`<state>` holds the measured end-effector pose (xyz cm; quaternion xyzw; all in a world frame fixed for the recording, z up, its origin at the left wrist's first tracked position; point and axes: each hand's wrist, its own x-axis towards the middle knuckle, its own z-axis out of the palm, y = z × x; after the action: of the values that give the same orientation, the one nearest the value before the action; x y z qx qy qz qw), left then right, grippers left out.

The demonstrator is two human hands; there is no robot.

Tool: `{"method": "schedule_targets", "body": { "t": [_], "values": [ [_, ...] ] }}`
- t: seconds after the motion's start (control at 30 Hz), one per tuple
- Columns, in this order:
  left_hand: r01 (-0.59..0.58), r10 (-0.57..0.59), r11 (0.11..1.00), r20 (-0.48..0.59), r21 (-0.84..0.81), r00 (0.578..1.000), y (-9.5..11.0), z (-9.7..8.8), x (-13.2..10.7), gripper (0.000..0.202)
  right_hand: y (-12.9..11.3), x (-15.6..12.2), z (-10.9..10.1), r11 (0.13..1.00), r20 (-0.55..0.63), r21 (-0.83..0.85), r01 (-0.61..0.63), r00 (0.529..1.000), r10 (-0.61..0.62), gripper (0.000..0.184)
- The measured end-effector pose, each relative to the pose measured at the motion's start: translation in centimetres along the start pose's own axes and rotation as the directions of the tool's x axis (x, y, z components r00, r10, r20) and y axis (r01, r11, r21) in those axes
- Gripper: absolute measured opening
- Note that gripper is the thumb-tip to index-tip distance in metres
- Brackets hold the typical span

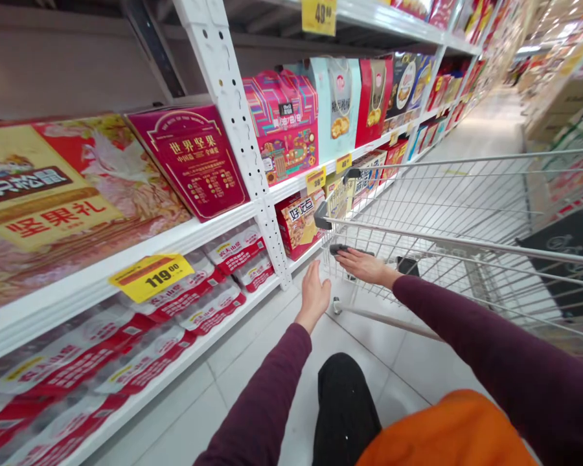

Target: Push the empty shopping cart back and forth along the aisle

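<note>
The wire shopping cart (471, 243) stands to your right, its long axis running crosswise from the shelf (267, 194) toward the right edge of view, its black-cornered end pointing left at the shelf. Your right hand (362, 265) is at that end, fingers straight and together over a dark piece (339, 248); whether they grip it, I cannot tell. Your left hand (315, 292) is bare just beside it, fingers close together, thumb apart.
</note>
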<state>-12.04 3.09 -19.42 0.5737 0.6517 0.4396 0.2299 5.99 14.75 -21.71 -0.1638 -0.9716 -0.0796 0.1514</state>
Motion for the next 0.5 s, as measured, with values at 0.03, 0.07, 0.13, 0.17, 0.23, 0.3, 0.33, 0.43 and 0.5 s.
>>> {"method": "schedule_targets", "body": {
  "t": [0.03, 0.07, 0.13, 0.17, 0.23, 0.3, 0.33, 0.43, 0.5],
  "values": [
    [0.016, -0.016, 1.0, 0.004, 0.011, 1.0, -0.2, 0.2, -0.2, 0.059, 0.3, 0.4, -1.0, 1.0, -0.012, 0.001, 0.006, 1.0, -0.006, 0.038],
    [0.031, -0.031, 0.999, 0.002, 0.018, 1.0, -0.4, 0.4, -0.3, 0.059, 0.6, 0.9, -2.0, 1.0, -0.03, -0.004, 0.008, 1.0, -0.008, 0.04],
    [0.051, -0.051, 0.998, -0.011, 0.025, 0.999, -0.4, 0.8, -0.4, 0.059, 1.1, 1.7, -3.8, 0.999, -0.08, -0.033, -0.002, 0.997, -0.001, 0.042],
    [0.054, -0.054, 0.998, -0.014, 0.027, 0.998, -0.3, 0.9, -0.4, 0.06, 1.2, 1.9, -4.2, 0.999, -0.098, -0.048, -0.01, 0.995, 0.005, 0.043],
    [0.049, -0.048, 0.998, -0.014, 0.034, 0.999, 0.1, 1.1, -0.5, 0.06, 0.9, 1.7, -3.9, 0.998, -0.103, -0.059, -0.021, 0.995, 0.015, 0.044],
    [0.027, -0.026, 0.999, -0.012, 0.042, 1.0, 0.7, 1.2, -0.5, 0.06, 0.3, 0.8, -2.2, 0.998, -0.075, -0.051, -0.026, 0.997, 0.022, 0.044],
    [0.01, -0.009, 0.999, -0.014, 0.045, 1.0, 0.9, 1.2, -0.6, 0.061, 0.0, 0.1, -1.2, 0.999, -0.058, -0.041, -0.028, 0.998, 0.026, 0.043],
    [-0.032, 0.033, 0.998, -0.014, 0.061, 0.999, 1.5, 1.2, -0.8, 0.06, -0.6, -1.6, 0.9, 0.999, -0.022, -0.006, -0.044, 0.999, 0.044, 0.042],
    [-0.033, 0.033, 0.996, 0.001, 0.081, 0.999, 1.7, 1.3, -1.0, 0.06, -0.5, -2.0, 0.3, 0.999, -0.01, 0.01, -0.051, 0.999, 0.051, 0.041]
  ]
}}
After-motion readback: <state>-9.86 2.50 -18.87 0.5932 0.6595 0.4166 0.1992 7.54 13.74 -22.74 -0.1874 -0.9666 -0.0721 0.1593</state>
